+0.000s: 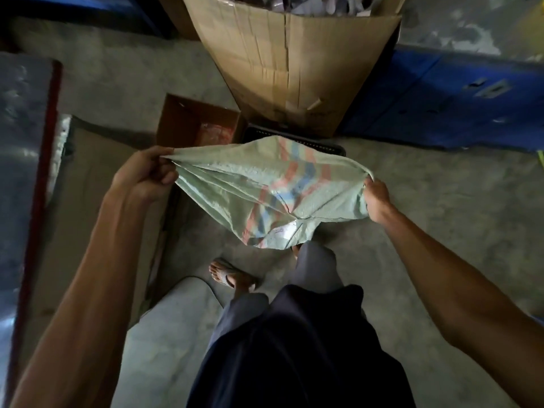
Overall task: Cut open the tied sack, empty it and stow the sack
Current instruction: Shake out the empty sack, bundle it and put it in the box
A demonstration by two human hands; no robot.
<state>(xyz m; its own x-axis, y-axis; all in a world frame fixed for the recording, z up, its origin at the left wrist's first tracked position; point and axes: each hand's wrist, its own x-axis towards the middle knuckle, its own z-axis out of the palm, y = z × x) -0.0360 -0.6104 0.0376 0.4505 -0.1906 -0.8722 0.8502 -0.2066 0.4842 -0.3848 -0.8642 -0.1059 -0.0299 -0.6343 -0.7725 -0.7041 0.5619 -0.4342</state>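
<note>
From the head camera, you look down at your own arms stretched over a concrete floor point(441, 201). Your left hand point(147, 172) pinches one end of the woven sack point(265, 187), its fingers point(164, 172) curled tight around a gathered corner of the fabric. Your right hand point(376, 198) grips the opposite end, fingers folded shut on the bunched edge. The sack hangs slack and flat between your hands, held in the air above the floor; it is pale green with red and blue stripes running across its middle, and its lower corner droops toward your right leg. Beyond the sack stands a large cardboard box point(288, 69), open at the top, with greyish pieces inside that are too blurred to name. To its left sits a small open brown box point(188, 122). A flat cardboard sheet point(97, 187) lies on the floor under your left forearm. Your sandalled foot point(226, 275) shows below the sack.
</note>
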